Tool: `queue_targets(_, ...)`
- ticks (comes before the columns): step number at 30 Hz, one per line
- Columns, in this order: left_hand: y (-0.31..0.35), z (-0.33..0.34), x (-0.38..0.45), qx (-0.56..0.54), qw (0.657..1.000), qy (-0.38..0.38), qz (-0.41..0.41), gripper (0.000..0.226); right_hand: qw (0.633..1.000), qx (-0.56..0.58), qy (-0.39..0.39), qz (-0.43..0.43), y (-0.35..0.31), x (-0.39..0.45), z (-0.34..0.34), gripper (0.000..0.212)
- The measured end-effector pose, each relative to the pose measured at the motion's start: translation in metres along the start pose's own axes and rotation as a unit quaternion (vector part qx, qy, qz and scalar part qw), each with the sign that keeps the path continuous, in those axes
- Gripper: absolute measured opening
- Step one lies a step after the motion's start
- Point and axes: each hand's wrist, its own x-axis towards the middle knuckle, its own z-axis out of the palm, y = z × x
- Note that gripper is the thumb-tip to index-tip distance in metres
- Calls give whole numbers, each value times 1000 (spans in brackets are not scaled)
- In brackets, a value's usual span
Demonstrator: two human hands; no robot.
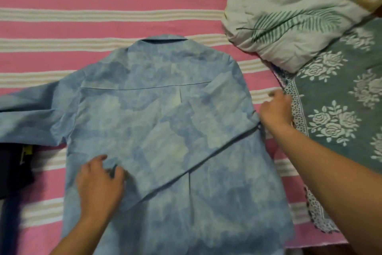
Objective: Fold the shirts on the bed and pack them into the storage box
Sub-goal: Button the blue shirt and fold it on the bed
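- A blue shirt [157,122] with pale cloud-like patches lies back side up on the bed [103,17], its collar at the far end and its hem at the near edge of the view.
- The right sleeve is folded across the back of the shirt and makes a slanted edge from the right side down toward the left hand.
- The left sleeve lies spread out to the left, flat on the pink and cream striped cover.
- The left hand [99,184] rests on the shirt near the end of the folded sleeve; its fingers are bent on the cloth, but I cannot tell if the grip is closed on it.
- The right hand [276,109] is at the right edge of the shirt, fingers loosely curled; it is blurred, so I cannot tell its grip either.
- A crumpled white cloth with a green leaf print [289,17] lies at the far right, on a green blanket with white roses [339,114].
- A dark object [14,164] lies at the left edge, partly under the sleeve.
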Motion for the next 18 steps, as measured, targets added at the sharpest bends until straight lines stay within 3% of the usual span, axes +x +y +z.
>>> queue_targets(2,23,13,26,61,995,-4,82,54,975,-62,-37,-211,-27,23,0,53)
queue_targets(4,38,27,45,100,989,-57,89,54,926,-120,-94,-345,-59,57,8,62)
queue_targets(8,53,40,48,138,980,-81,114,26,816,-263,-238,-457,-125,117,42,48)
queue_targets(11,36,46,48,188,966,-70,162,37,731,-442,-216,-473,-137,156,49,43)
queue_targets(14,19,48,46,203,960,-64,182,30,723,-486,-124,-475,-129,189,40,44)
queue_targets(16,19,51,40,195,964,-31,178,31,738,-497,-130,-438,-127,196,42,55)
queue_targets(18,26,51,34,188,972,5,143,29,788,-445,-128,-405,-127,189,51,52)
